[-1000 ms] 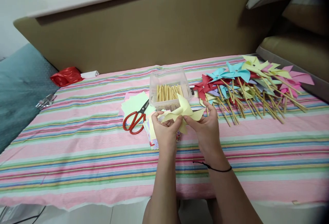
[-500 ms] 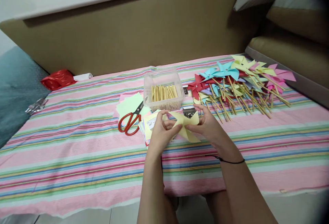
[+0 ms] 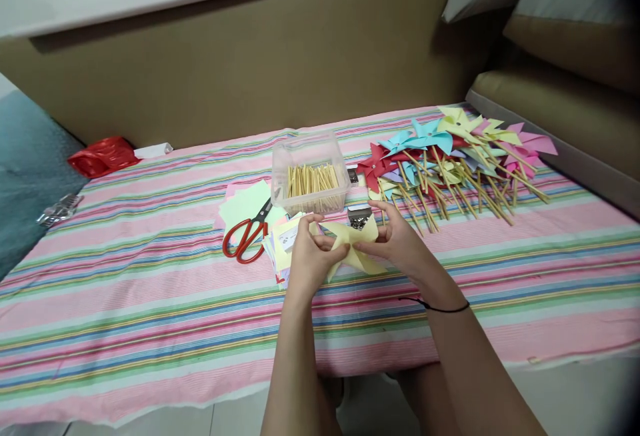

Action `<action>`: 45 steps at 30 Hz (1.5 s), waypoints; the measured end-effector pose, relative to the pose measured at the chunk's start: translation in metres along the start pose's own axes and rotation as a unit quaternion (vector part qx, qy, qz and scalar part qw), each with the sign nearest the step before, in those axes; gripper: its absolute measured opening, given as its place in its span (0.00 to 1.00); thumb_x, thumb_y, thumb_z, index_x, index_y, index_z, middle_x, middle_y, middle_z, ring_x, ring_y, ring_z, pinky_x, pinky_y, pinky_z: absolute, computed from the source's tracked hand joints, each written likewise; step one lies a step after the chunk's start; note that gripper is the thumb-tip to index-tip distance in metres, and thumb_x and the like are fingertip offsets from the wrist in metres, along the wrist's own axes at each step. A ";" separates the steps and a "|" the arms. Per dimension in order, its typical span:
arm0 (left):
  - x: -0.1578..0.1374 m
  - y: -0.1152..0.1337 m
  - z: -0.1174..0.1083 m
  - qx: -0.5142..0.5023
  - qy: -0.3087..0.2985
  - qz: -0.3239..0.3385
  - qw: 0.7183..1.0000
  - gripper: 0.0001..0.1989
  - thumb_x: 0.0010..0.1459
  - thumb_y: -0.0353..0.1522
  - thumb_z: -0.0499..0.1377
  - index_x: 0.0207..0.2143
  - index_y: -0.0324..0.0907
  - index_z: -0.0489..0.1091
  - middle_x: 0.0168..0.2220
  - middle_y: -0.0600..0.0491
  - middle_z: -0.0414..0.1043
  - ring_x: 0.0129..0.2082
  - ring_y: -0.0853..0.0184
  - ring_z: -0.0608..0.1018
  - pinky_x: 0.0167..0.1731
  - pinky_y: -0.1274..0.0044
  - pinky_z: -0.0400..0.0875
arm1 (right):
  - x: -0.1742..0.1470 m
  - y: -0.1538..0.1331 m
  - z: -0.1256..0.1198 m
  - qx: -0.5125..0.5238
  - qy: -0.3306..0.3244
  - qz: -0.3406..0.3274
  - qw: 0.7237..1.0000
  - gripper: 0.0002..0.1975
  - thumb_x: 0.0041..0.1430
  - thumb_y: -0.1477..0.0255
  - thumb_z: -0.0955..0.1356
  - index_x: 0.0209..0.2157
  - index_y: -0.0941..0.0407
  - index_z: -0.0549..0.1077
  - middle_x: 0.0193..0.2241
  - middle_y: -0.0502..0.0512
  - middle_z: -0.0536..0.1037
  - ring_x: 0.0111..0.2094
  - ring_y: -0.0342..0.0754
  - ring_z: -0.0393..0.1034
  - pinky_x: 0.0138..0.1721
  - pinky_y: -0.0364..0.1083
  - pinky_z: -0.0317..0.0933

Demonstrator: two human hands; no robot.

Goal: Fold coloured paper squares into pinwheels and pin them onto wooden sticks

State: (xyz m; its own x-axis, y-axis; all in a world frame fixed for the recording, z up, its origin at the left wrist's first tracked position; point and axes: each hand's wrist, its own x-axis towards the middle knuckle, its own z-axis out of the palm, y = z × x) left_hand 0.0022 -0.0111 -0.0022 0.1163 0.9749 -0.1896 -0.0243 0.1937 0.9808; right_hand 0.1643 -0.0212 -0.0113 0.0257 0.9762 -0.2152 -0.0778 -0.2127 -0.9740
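Note:
A pale yellow paper pinwheel (image 3: 359,260), without a stick, is held between both hands above the striped cloth. My left hand (image 3: 316,254) pinches its left side, thumb pressed near the middle. From the other side my right hand (image 3: 395,239) grips it, thumb also close to the centre. Behind the pinwheel stands a small dark box of metal pins (image 3: 359,220), partly covered by the paper. Beside my left hand lies a stack of coloured paper (image 3: 280,264) with a white label on it. Whether a pin sits under the thumbs cannot be seen.
Red-handled scissors (image 3: 246,239) rest partly on light green paper sheets (image 3: 243,206). A clear plastic box (image 3: 334,146) holds many short sticks. Finished pinwheels on sticks (image 3: 433,135) are heaped at the right. A red plastic bag (image 3: 103,157) and a clear packet (image 3: 59,210) lie at the left.
My view has shifted slightly, so the scene sits a little further left. Both thumbs have moved closer together at the pinwheel's middle, and its blades have turned a little.

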 end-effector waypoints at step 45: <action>0.004 0.010 -0.033 -0.146 0.207 0.078 0.964 0.32 0.35 0.30 0.70 0.41 0.43 0.56 0.23 0.54 0.76 0.20 0.67 0.77 0.27 0.76 0.73 | 0.005 0.025 -0.018 -0.497 0.187 -0.076 0.844 0.07 0.41 0.75 0.69 0.14 0.53 0.72 0.28 0.57 0.78 0.39 0.60 0.67 0.38 0.54 0.59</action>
State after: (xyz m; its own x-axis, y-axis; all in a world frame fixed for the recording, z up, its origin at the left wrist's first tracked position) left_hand -0.0308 -0.0020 0.0051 -0.3157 0.9434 -0.1021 -0.2951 0.0046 0.9554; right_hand 0.1800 -0.0226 -0.0380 0.2862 0.9538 0.0914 0.8251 -0.1969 -0.5295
